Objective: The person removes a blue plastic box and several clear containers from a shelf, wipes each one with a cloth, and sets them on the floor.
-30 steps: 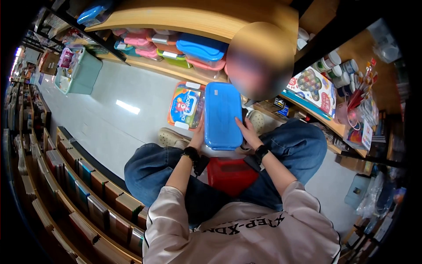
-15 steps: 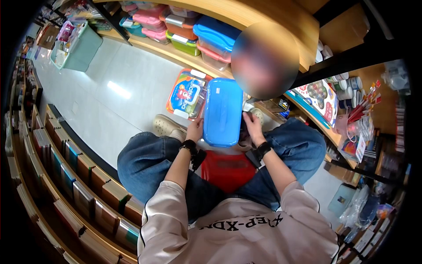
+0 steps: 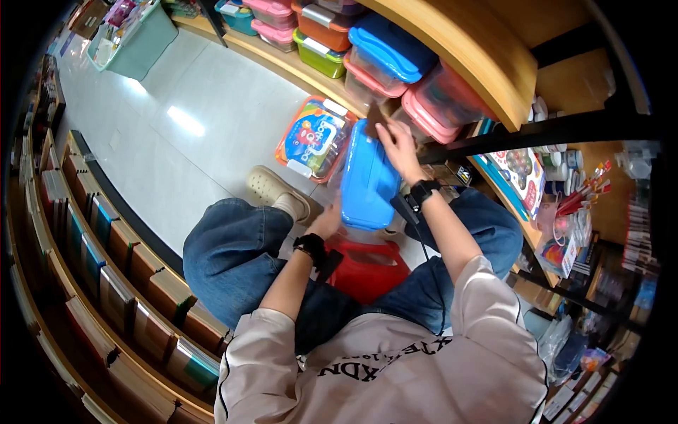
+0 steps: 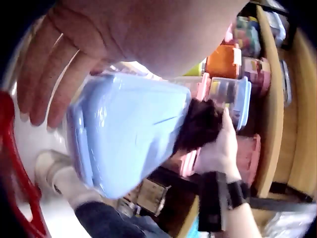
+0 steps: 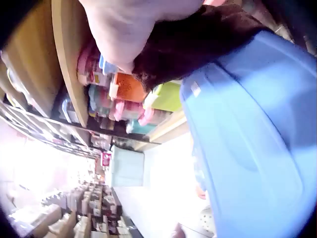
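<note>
A storage box (image 3: 367, 180) with a blue lid and clear sides stands tilted in front of the person, above a red plastic container (image 3: 364, 275) between the legs. My left hand (image 3: 326, 222) is at the box's near left side; its fingers (image 4: 74, 89) stretch out straight in the left wrist view. At the far end of the lid, my right hand (image 3: 402, 152) grips a dark brown cloth (image 5: 198, 42), which lies against the lid's edge in both wrist views. A second box (image 3: 314, 138) with an orange rim and colourful label sits on the floor beyond the left hand.
A low shelf (image 3: 282, 67) ahead holds several stacked coloured storage boxes. Paint jars, brushes and a boxed set (image 3: 519, 173) fill the right shelf. Book racks (image 3: 113, 261) line the left side. A pale green bin (image 3: 141, 46) stands on the floor at far left.
The right hand has moved from the box's right side to its far end, with the brown cloth in it. The box has turned and tilted. The head view has shifted.
</note>
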Action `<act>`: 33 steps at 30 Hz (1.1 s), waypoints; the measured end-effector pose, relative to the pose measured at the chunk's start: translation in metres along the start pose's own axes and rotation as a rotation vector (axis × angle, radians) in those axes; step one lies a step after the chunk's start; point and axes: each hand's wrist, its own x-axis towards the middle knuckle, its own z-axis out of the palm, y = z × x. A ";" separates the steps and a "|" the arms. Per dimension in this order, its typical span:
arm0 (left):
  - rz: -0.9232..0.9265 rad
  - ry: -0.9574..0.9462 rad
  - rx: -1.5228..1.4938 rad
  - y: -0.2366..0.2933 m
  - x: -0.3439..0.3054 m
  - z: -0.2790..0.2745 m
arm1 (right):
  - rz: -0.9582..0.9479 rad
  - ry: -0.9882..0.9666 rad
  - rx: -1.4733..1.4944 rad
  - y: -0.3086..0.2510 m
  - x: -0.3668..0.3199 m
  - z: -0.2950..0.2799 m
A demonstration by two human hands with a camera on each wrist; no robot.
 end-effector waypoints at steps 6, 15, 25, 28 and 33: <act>-0.830 -0.300 -0.827 0.156 -0.027 -0.072 | -0.102 -0.279 -0.472 0.012 -0.024 0.042; -0.745 -0.164 -0.879 0.145 -0.031 -0.057 | -0.249 -0.333 -0.525 -0.029 -0.110 0.044; -0.734 -0.202 -1.012 0.146 -0.034 -0.058 | -0.303 -0.456 -0.471 -0.045 -0.171 0.026; -0.793 -0.204 -1.023 0.144 -0.028 -0.056 | -0.333 -0.462 -0.473 -0.042 -0.172 0.015; -0.806 -0.189 -0.968 0.150 -0.031 -0.058 | -0.259 -0.429 -0.493 -0.031 -0.179 -0.004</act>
